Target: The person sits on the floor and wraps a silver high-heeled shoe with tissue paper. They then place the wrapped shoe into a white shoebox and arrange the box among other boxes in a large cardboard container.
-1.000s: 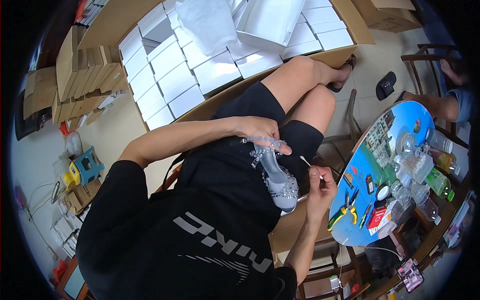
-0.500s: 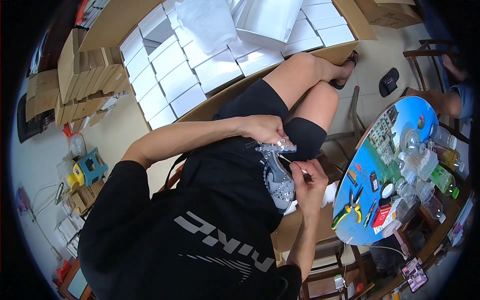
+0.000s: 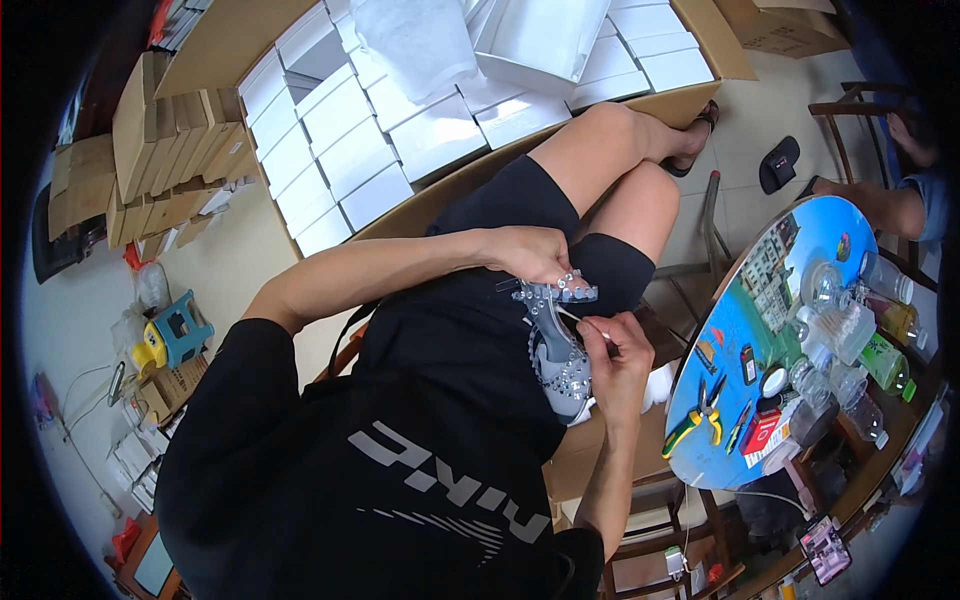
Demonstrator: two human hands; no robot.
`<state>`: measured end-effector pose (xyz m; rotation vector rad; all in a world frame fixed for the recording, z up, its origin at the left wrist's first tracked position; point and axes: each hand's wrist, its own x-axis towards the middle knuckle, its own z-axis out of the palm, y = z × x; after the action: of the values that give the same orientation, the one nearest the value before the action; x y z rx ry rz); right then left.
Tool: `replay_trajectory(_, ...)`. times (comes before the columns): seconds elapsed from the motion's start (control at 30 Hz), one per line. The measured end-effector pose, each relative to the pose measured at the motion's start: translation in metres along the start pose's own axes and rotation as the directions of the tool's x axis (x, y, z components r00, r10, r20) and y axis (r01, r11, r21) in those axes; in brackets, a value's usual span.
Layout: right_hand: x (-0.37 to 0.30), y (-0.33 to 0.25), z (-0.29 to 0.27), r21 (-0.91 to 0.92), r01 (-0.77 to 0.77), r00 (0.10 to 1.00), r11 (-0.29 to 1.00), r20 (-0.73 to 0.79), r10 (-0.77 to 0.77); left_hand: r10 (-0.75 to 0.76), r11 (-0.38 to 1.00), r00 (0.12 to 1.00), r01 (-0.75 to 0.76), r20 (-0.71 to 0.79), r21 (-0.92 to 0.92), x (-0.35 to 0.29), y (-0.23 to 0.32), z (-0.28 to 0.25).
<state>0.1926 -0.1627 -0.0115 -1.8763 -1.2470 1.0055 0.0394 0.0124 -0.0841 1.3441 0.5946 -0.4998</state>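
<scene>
A grey high-heeled sandal (image 3: 560, 365) set with small shiny studs lies on my lap, over my black shirt and shorts. My left hand (image 3: 530, 255) grips its upper end by the studded strap (image 3: 558, 292). My right hand (image 3: 620, 355) rests against the sandal's right side. It pinches a thin pale stick (image 3: 580, 321) whose tip touches the shoe just below the strap. My bare legs stretch toward the upper right.
A round blue table (image 3: 745, 330) at my right carries bottles, small jars and yellow-handled pliers (image 3: 700, 420). Several white boxes (image 3: 380, 150) fill a cardboard tray ahead. Flat cardboard stacks (image 3: 150, 160) lie on the left. Another person's arm (image 3: 880, 205) shows at the right edge.
My right hand has come up from beside the sandal and brought the stick against it. The sandal has tipped a little in my left hand.
</scene>
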Motion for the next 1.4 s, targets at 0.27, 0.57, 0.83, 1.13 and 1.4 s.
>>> replay_trajectory(0.27,0.003,-0.010,0.001,-0.110,0.110,0.992,0.988,-0.046,-0.115,0.034,0.999,0.999,-0.033,-0.040,0.023,0.005,-0.010,0.003)
replay_trajectory(0.57,-0.001,-0.019,0.002,-0.242,0.187,0.976,0.952,-0.066,-0.208,0.010,1.000,0.999,-0.010,-0.032,0.000,0.000,-0.001,0.002)
replay_trajectory(0.83,-0.006,-0.019,0.000,-0.308,0.209,0.971,0.928,-0.046,-0.234,0.020,0.998,0.998,-0.017,-0.055,0.055,0.000,-0.001,0.000)
replay_trajectory(1.13,-0.015,-0.013,-0.006,-0.236,0.113,0.985,0.965,-0.102,-0.140,0.018,0.998,0.998,-0.014,-0.053,0.061,-0.006,0.000,0.000)
replay_trajectory(1.4,-0.021,-0.023,-0.034,0.012,-0.112,0.922,0.994,-0.372,0.109,0.333,0.931,0.933,-0.304,-0.133,0.201,-0.042,0.018,0.004)
